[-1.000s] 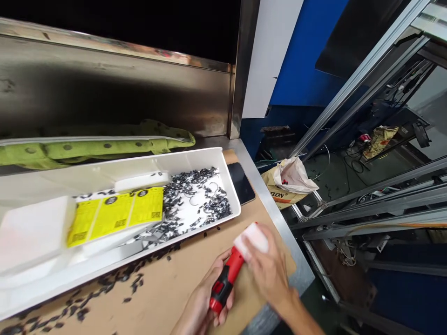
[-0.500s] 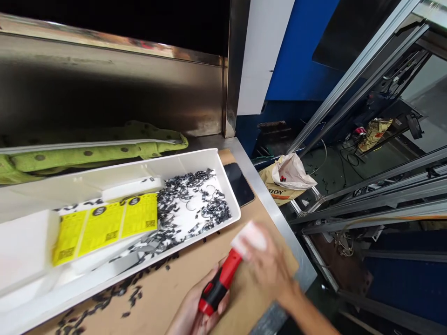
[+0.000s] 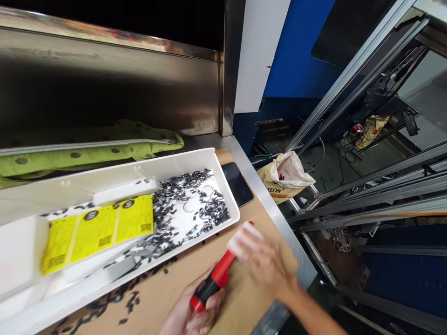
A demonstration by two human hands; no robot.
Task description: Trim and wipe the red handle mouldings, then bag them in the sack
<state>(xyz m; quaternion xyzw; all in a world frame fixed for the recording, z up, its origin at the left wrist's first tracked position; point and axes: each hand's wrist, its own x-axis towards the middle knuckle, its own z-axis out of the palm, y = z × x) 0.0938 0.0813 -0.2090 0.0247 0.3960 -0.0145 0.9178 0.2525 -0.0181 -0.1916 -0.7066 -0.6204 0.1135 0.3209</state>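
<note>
Gripping the red-and-black tool [image 3: 210,284], on the near side of the white tray [image 3: 181,165], is the left hand [image 3: 200,320], while the right hand [image 3: 267,267] clasps a blurred white pad [image 3: 234,242] at its far end!

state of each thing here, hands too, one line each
red-and-black tool: slanted, upper end mostly covered
white cloth or pad: over that end, blurred
left hand: closed around the tool
right hand: on the white cloth or pad, blurred
white tray: open-topped, holding black pieces
phone: screen dark
sack: mouth open
</note>
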